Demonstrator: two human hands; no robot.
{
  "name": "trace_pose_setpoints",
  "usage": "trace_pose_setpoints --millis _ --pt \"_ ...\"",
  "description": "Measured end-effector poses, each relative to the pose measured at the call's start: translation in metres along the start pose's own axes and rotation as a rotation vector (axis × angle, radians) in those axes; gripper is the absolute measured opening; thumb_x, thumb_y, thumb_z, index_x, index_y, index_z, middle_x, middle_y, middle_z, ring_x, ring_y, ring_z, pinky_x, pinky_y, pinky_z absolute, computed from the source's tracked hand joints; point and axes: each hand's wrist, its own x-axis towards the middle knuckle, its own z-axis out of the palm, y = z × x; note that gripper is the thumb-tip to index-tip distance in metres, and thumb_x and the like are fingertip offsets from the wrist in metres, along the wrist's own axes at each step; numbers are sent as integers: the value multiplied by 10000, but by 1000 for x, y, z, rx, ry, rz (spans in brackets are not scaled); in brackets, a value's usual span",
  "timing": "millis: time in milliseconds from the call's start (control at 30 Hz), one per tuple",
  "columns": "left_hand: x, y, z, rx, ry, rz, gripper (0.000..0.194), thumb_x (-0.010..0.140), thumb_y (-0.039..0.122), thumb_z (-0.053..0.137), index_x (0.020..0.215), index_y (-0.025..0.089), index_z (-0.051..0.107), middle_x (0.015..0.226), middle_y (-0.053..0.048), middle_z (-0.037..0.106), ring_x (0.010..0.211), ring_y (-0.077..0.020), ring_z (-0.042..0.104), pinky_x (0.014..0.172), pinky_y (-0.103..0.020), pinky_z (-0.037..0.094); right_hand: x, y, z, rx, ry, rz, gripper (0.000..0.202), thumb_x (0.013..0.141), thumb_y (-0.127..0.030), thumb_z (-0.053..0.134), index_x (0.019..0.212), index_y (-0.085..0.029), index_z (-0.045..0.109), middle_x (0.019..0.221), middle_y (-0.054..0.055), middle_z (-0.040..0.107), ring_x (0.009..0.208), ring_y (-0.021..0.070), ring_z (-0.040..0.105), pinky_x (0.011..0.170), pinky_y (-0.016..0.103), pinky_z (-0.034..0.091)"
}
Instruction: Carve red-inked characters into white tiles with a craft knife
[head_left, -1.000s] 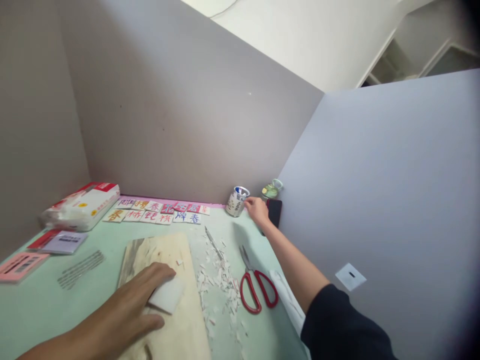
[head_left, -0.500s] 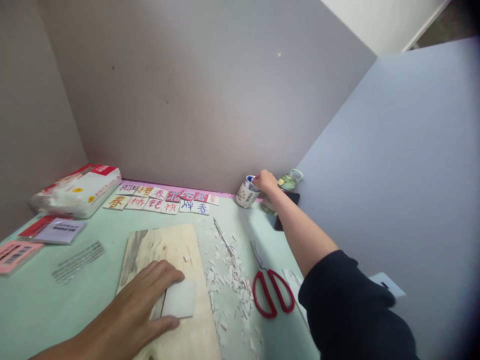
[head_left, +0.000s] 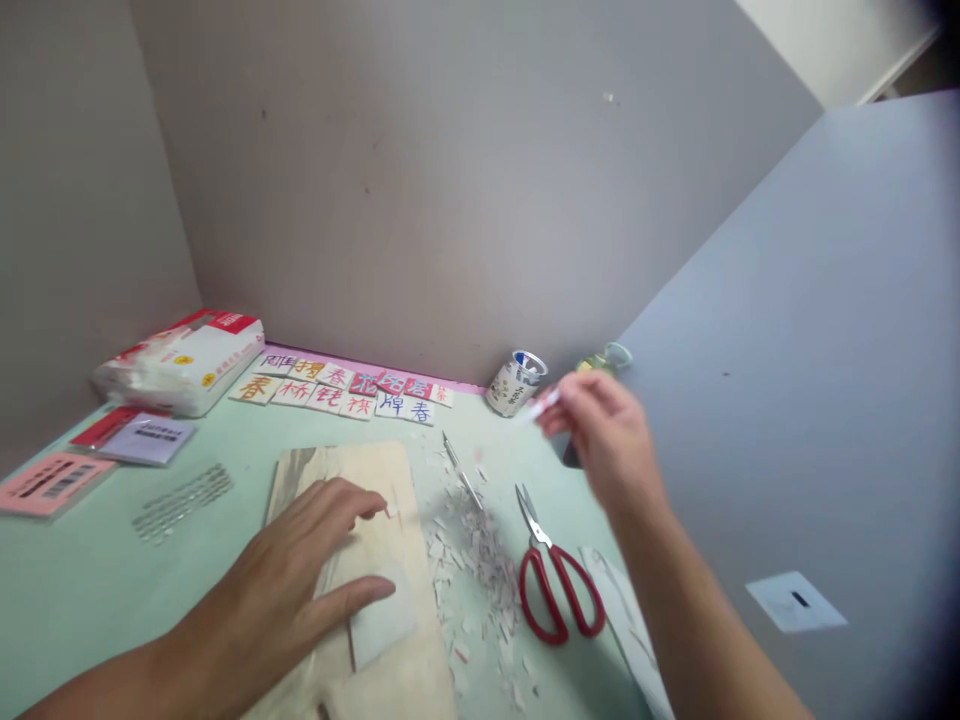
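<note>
So from my end the right hand (head_left: 609,430) has just come away from the can (head_left: 510,388), which now sits just beyond and to the left of its fingertips, and it's pinching a slim white stick (head_left: 543,404). Too blurry to say what it is, but I'd guess it came out of the can, so I read the work in hand as having a new piece in play. The left hand (head_left: 304,550) has loosened too: it's open, fingers bent over the wooden board (head_left: 424,670), index tip beside a small chip (head_left: 391,510), thumb stretched over the edge of the white block (head_left: 386,625). Can't tell if the thumb presses. That block lies on the board, under and just right of the thumb. Pose-wise, my right forearm slants in from the lower right, hand seemingly raised off the surface (head_left: 195,590), with the scissors (head_left: 538,537) nearer me, below it.
</note>
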Motion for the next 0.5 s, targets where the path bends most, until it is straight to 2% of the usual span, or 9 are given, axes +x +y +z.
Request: trace_pose_setpoints --millis 33,100,133,200,267,300,400,500 --pt "3 4 -1 -43 -1 -11 449 1075 665 704 1420 378 688 1413 -49 748 1288 -326 715 1097 -397 594 -30 -5 10 194 -145 88 284 983 -488 803 907 -220 747 800 29 750 657 162 698 650 278 603" --pt "6 12 0 -137 -77 -65 502 1066 703 669 1444 373 683 1395 -51 763 1277 -326 715 1104 -405 581 -83 -10 31 414 -296 294 300 930 -484 896 900 -208 781 767 13 732 607 129 629 609 249 549" --pt "6 16 2 -180 -160 -99 476 1081 702 622 1394 353 703 1302 -45 786 1198 -307 733 1052 -386 586 -104 -11 40 474 -336 377 344 907 -509 933 894 -202 780 754 3 712 588 113 592 585 233 512" --pt "6 26 5 -223 -366 -152 438 1127 657 480 1146 294 724 1026 -18 764 958 -248 717 899 -337 559 -132 -11 53 553 -377 502 454 886 -599 964 892 -195 755 695 -27 645 570 101 543 574 223 469" --pt "7 35 8 -242 -514 -171 508 1151 619 356 899 257 607 850 4 657 799 -205 628 798 -317 493 -145 -9 58 589 -407 571 551 854 -680 980 894 -192 726 670 -48 599 555 87 501 566 216 426" --pt "8 40 8 -256 -547 -171 520 1153 618 329 858 252 551 853 5 639 800 -199 609 802 -318 475 -148 -9 59 596 -426 584 586 838 -708 984 893 -192 714 669 -52 588 555 82 488 564 213 408" --pt "11 48 9 -274 -616 -180 466 1110 620 384 841 253 484 901 2 618 856 -207 593 816 -330 437 -150 -11 58 598 -482 579 633 827 -761 971 909 -196 697 679 -57 577 568 83 476 569 217 383" --pt "11 49 9 -194 -708 -180 382 1022 573 426 812 254 441 859 2 561 832 -217 551 780 -355 380 -152 -13 56 573 -530 564 612 827 -742 981 917 -201 709 692 -60 573 593 88 470 586 224 368"
